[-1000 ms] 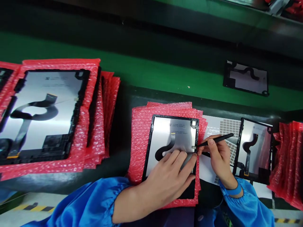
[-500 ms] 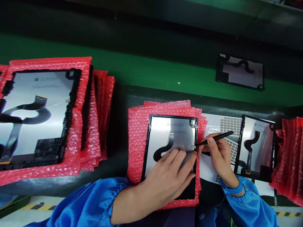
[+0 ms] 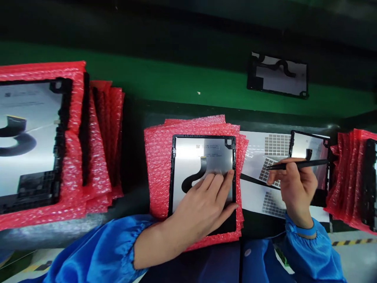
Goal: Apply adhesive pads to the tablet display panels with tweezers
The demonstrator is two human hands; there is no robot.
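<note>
The left hand [image 3: 206, 200] lies flat and open on the centre display panel [image 3: 203, 155], fingers slightly spread and pressing on the silver back near its right edge; it grips nothing. That panel rests face down on a stack of red bubble wrap [image 3: 157, 157] on the dark table [image 3: 135, 157], just in front of the person, and a black flex cable [image 3: 191, 180] curls across it beside the fingertips. The right hand [image 3: 296, 188] is closed in a pen grip around a thin black stylus [image 3: 309, 162], held nearly level, well clear of the centre panel. Its tip points left over a white sticker sheet [image 3: 277, 144] printed with grids of small grey squares; I cannot tell whether the tip touches the sheet. Just behind this hand a second panel [image 3: 313, 143] lies partly on the sheet, with more red bubble wrap [image 3: 344, 177] to its right. At far left stands a tall pile of wrapped panels [image 3: 73, 165]. Beyond the table a green belt [image 3: 161, 82] carries one lone panel [image 3: 278, 76]. Both arms wear blue sleeves [image 3: 97, 251].
</note>
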